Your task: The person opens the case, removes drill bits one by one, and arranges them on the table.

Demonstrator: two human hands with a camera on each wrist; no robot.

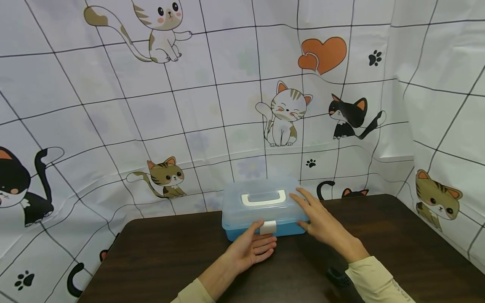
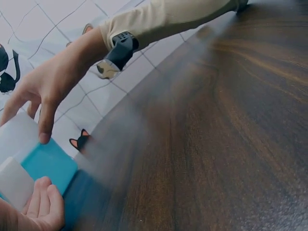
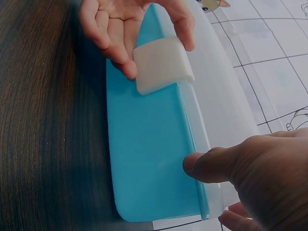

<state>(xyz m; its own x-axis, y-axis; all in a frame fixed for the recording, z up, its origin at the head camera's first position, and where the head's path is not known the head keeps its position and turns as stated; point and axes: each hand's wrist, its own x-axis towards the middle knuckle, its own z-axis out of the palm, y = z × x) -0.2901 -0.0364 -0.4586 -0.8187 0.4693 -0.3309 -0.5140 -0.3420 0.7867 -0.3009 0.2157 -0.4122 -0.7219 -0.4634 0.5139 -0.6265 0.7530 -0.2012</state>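
White latch (image 3: 163,65): stiff, smooth plastic by the look of it, probably best worked from its lower edge.
Left hand (image 1: 251,250): narrow hold across that latch, thumb by the upper edge and a fingertip at the lower; how firmly, I cannot tell.
Right hand (image 1: 322,219): spread wide at the right end of the box (image 1: 261,213), thumb on the front near the lid seam; a good brace against sliding.
Lid (image 1: 235,210): cloudy, thin-looking plastic, likely to flex or crack if forced while latched.
Blue base (image 3: 144,154): smooth, probably slippery, but rigid enough to grip low at both ends.
Handle (image 1: 264,202): white, lying on the lid; a sound carrying point only with the latch fastened.
Weight: light, I would guess; contents cannot be made out.
Table (image 1: 170,252): dark wood grain, the box upright near its far edge, before the cat-printed wall covering (image 1: 212,105).
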